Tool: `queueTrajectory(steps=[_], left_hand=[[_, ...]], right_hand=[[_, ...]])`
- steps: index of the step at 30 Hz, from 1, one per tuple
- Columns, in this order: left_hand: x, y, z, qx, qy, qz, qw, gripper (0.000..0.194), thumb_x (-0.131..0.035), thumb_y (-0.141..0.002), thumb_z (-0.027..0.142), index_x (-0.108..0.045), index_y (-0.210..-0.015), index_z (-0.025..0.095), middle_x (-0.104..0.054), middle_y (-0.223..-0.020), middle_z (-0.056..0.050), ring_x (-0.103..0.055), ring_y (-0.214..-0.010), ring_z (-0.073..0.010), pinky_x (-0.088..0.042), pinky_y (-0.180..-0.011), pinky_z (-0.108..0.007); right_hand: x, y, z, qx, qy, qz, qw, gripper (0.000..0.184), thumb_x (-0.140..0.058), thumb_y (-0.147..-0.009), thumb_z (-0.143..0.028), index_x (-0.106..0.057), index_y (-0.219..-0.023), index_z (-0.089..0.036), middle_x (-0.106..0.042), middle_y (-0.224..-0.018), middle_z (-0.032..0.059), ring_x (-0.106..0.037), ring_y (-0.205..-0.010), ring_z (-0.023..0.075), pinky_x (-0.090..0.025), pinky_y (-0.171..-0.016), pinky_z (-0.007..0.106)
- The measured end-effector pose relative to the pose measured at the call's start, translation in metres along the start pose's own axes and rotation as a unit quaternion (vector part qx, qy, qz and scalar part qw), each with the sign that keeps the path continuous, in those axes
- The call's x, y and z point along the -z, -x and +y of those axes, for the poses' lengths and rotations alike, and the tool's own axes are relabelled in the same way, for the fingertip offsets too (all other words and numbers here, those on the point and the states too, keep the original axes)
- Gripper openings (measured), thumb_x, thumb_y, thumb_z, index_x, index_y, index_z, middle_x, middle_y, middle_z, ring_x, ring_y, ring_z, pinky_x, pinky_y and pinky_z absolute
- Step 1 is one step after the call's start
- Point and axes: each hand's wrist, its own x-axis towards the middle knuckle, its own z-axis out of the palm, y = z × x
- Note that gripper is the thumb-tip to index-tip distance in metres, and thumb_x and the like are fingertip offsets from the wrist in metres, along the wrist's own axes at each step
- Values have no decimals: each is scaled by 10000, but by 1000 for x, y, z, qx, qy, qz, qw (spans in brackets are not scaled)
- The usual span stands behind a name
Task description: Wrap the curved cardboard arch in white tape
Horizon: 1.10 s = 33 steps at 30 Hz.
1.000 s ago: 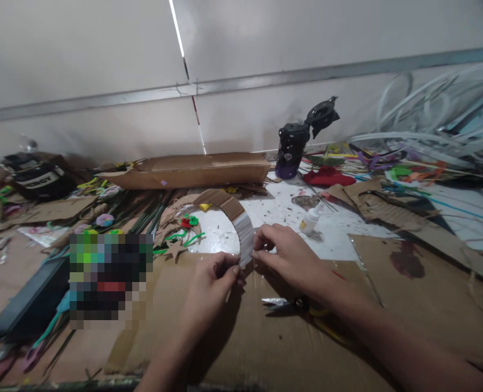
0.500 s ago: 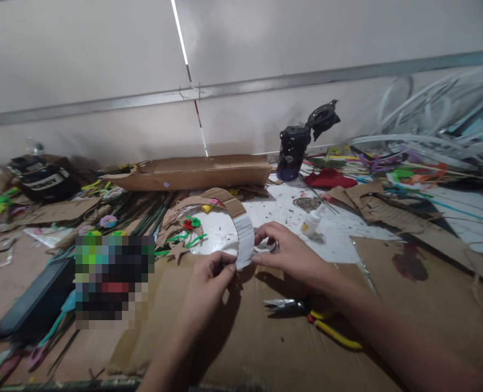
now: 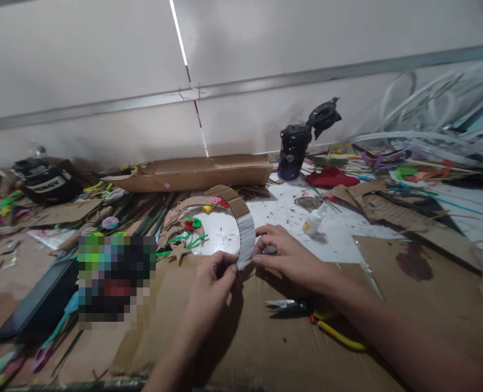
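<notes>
A curved corrugated cardboard strip (image 3: 229, 201) stands on edge as an arc, and its lower end is wrapped in white tape (image 3: 246, 239). My left hand (image 3: 211, 286) pinches the strip's bottom end between thumb and fingers. My right hand (image 3: 284, 256) grips the taped part from the other side. A small pale ring, possibly a tape roll (image 3: 270, 249), shows under my right fingers. Inside the arc lies a white surface (image 3: 221, 234), with green and red felt pieces (image 3: 192, 223) beside it.
Yellow-handled pliers (image 3: 319, 318) lie on the cardboard sheet (image 3: 241, 337) below my right forearm. Behind stand a white glue bottle (image 3: 315, 221), a black bottle (image 3: 293, 152) and a long cardboard box (image 3: 192, 174). A blurred patch (image 3: 117, 280) covers part of the left side.
My right hand has shifted back toward the taped strip, its fingers closing around the end. The view has tilted slightly, bringing the pliers further into sight.
</notes>
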Motion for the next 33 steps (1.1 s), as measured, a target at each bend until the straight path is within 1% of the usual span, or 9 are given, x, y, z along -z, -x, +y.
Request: queueTrajectory(steps=[9,13,18,21,24,28,30,33], left_hand=[[1,1,1,17,27,-23,999,95,-669,-865,268,-712,-873,184,-662,-777,-41,-576,-705,-167,-430,-622,-258],[1,1,1,27,52,-31,998,97,-701,-837,277,-705,-858,182,-656,-745,-31,-576,-673,-163,-436,-617,-259],[1,2,6,51,69,-28,996,103,-718,-791,279,-712,-837,187,-661,-699,-22,-575,-632,-165,-440,-604,-264],[2,-1,8,64,86,-32,994,100,-735,-760,271,-706,-807,189,-653,-666,-18,-581,-613,-167,-447,-607,-271],[2,-2,10,77,103,-38,991,106,-750,-746,266,-706,-802,187,-643,-646,-18,-580,-603,-166,-448,-608,-273],[-1,4,14,88,128,-30,987,131,-766,-734,258,-705,-825,185,-636,-652,-16,-571,-600,-158,-437,-594,-265],[-4,8,17,90,138,-18,986,134,-761,-740,256,-705,-842,190,-632,-662,-10,-565,-608,-154,-433,-592,-258],[-5,10,17,87,132,-9,987,105,-740,-765,263,-698,-832,193,-627,-667,-9,-566,-625,-155,-436,-601,-254]], right_hand=[[2,-2,-2,-1,22,1,1000,123,-755,-826,-88,-720,-776,-195,-692,-1227,83,-564,-1202,282,-406,-1043,424],[2,-2,-2,4,32,-10,999,69,-776,-839,-130,-767,-837,-198,-699,-1225,85,-565,-1197,290,-406,-1058,451],[4,-2,-4,-2,24,-11,1000,55,-782,-835,-145,-790,-863,-192,-706,-1218,100,-570,-1202,304,-410,-1065,467],[5,-3,-6,-4,-1,-12,1000,111,-780,-815,-142,-812,-898,-207,-724,-1192,91,-589,-1190,308,-406,-1071,472],[4,-4,-6,10,-58,-24,998,145,-749,-798,-133,-821,-894,-213,-735,-1169,82,-618,-1163,297,-430,-1051,442],[2,-4,-6,6,-165,-49,985,154,-679,-797,-143,-806,-867,-195,-735,-1110,73,-676,-1013,257,-515,-921,379],[1,-4,-5,7,-181,-53,982,168,-670,-804,-156,-808,-892,-195,-733,-1123,74,-674,-1021,256,-515,-933,379],[1,-4,-5,24,-159,-47,986,177,-674,-808,-149,-813,-904,-202,-733,-1153,74,-658,-1086,262,-486,-1005,396]])
